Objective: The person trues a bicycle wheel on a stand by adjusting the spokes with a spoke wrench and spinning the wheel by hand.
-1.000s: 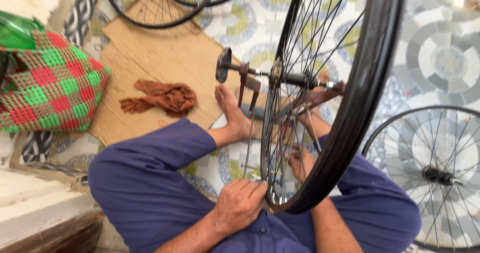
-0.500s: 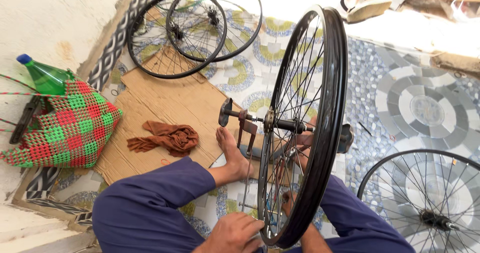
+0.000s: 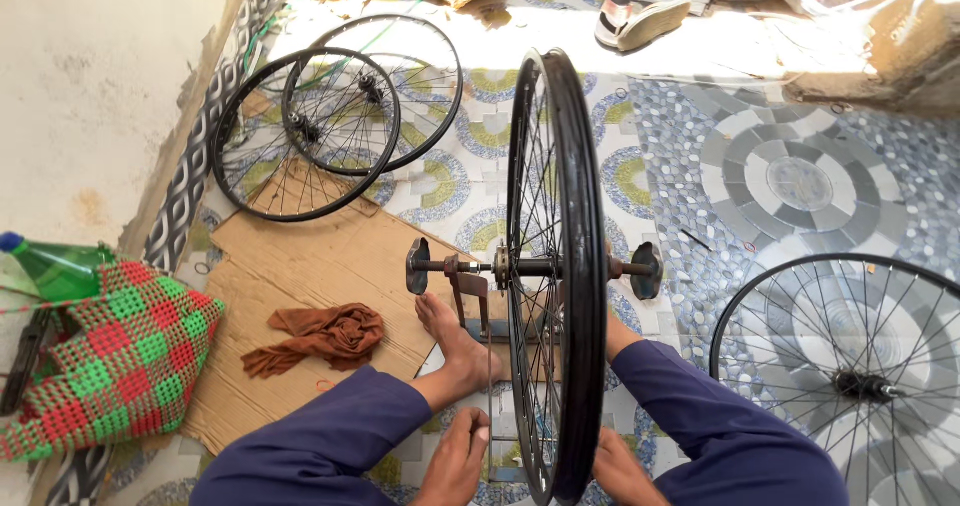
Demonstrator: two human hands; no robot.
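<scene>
Both my hands are low on the upright bicycle wheel (image 3: 556, 266): my left hand (image 3: 455, 461) has its fingers pinched in at the spokes on the near left side, and my right hand (image 3: 618, 471) rests against the rim from the other side, though I cannot tell how firmly it grips because the tyre hides the fingers. The wheel stands on edge on a truing stand (image 3: 470, 296), its axle (image 3: 530, 265) running crosswise, so I judge it can spin freely while I work spoke by spoke. My left foot (image 3: 462, 351) presses against the base of the stand, likely to keep it from shifting. I sit on the patterned tile floor (image 3: 780, 176) with a leg either side of the wheel, so the rim comes up between my knees within easy reach. A sheet of cardboard (image 3: 300, 276) lies under the stand, with a brown rag (image 3: 325, 336) on it, close by my left side. Two more wheels (image 3: 335, 126) lie flat and overlapping by the wall, another wheel (image 3: 860, 376) lies at my right. A woven red and green bag (image 3: 110, 366) with a green bottle (image 3: 55, 266) sits far left.
</scene>
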